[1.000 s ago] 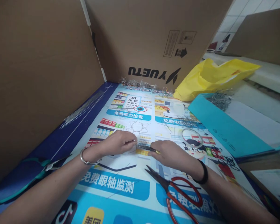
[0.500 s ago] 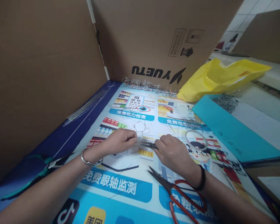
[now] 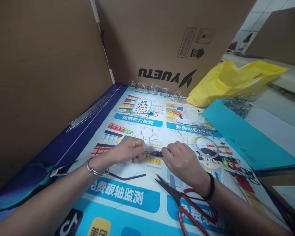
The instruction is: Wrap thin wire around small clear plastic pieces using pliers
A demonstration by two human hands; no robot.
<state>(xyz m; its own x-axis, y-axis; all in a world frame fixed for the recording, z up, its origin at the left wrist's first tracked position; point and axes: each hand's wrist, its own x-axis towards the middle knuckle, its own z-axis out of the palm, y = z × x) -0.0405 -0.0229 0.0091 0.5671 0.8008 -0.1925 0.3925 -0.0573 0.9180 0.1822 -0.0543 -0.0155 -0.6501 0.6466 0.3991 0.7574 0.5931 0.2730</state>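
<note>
Left hand: the left hand (image 3: 127,151) lies on the poster in the middle of the scene, fingertips (image 3: 140,151) pinched together on a thin wire (image 3: 140,159) that is hard to make out.
Right hand: the right hand (image 3: 182,160) is clenched round the small pliers (image 3: 154,153), whose handles are hidden in the palm.
Small pliers: the dark nose points left, low over the poster, and its tip meets the left fingertips.
Wrists: a silver bangle (image 3: 95,169) on the left, a black band (image 3: 210,186) on the right.
Poster: a glossy printed poster (image 3: 127,196) covers the work surface under both hands.
Scissors: red-handled scissors (image 3: 186,205) lie shut on the near right, just beside the right wrist, points aimed far left.
Green pliers: green-handled pliers (image 3: 36,185) lie on the blue strip at the near left, well apart from the hands.
Wire stock: straight wire lengths (image 3: 88,112) lie at the far left, and a tangle of bent wires (image 3: 153,88) lines the foot of the cardboard wall (image 3: 162,32).
Ring: a wire ring (image 3: 207,146) lies flat, to the right of the right hand.
Right side: a teal sheet (image 3: 238,137), with a yellow bag (image 3: 231,80) beyond it.
</note>
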